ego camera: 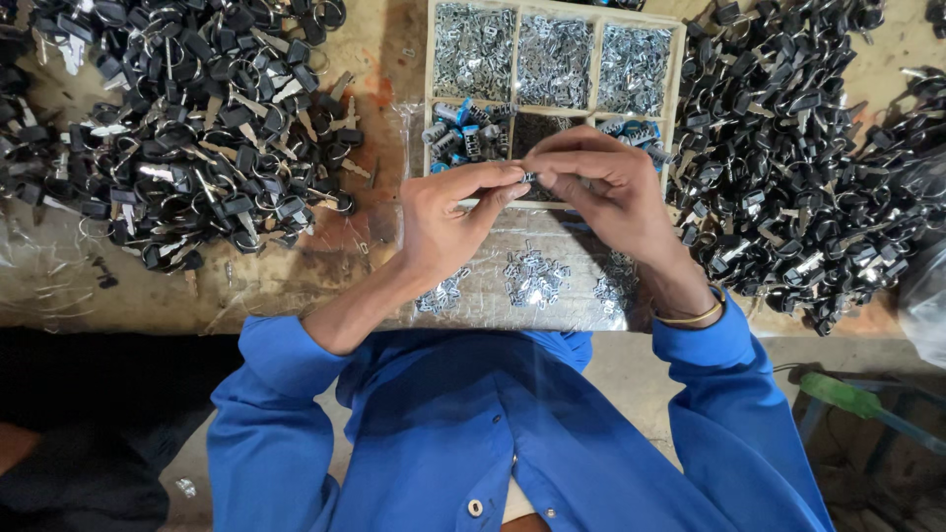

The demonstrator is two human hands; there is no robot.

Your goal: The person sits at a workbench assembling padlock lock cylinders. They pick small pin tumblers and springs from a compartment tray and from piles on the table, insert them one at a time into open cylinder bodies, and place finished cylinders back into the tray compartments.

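Up close, your two hands met over the near edge of a wooden compartment tray (677, 74) on the workbench (389, 54). Your left hand (448, 222) and right hand (601, 187) had thumbs and forefingers pressed together, both pinching one small dark metal part (529, 178) between their fingertips, just above the tray's near row. What kind of part it was could not be told at that size. The tray's far compartments held heaps of small silvery metal pieces (555, 59); a near compartment to the left held blue-and-silver pieces (463, 133). Just near of the tray, a clear plastic sheet (581, 261) carried small clusters of silvery clips (533, 278) under your wrists. A large pile of black-headed keys on rings (197, 118) lay well to the left, and a second such pile (798, 158) spread to the right. You wore blue sleeves (276, 414) and a thin gold-coloured bangle (690, 317) on the right wrist.
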